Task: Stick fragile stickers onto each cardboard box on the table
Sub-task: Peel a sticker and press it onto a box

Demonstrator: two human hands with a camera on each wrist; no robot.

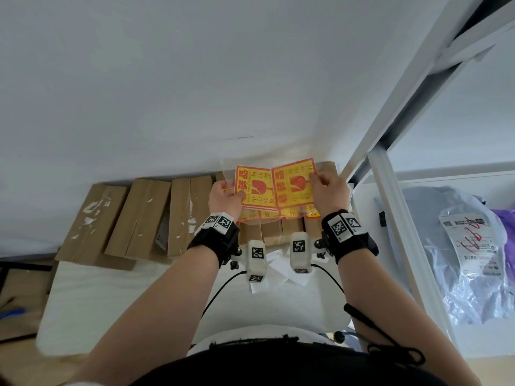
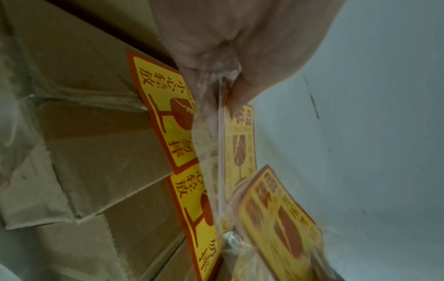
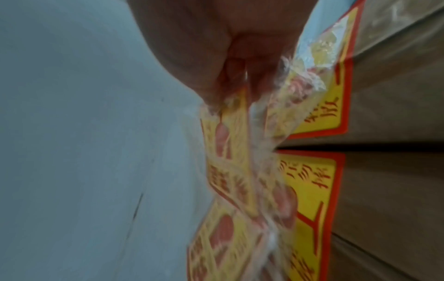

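Note:
Both hands hold up a clear plastic bag [image 1: 231, 174] of yellow-and-red fragile stickers above a row of cardboard boxes [image 1: 139, 215] that stand against the wall. My left hand [image 1: 227, 190] pinches the bag's left edge [image 2: 216, 142] beside one sticker sheet [image 1: 255, 188]. With thumb and fingers, my right hand [image 1: 320, 181] pinches a second sticker sheet [image 1: 294, 185] at its right edge [image 3: 230, 142], crinkled plastic around it. The boxes right under the hands [image 1: 274, 232] carry stuck-on stickers [image 2: 165, 117] [image 3: 312, 186]. The three boxes to the left show only torn white label scraps.
The boxes sit at the far edge of a white table [image 1: 139, 296], tight against a white wall. White paper scraps [image 1: 278, 271] lie near my wrists. At the right stand a white metal frame [image 1: 390, 196] and plastic-wrapped parcels [image 1: 468, 246].

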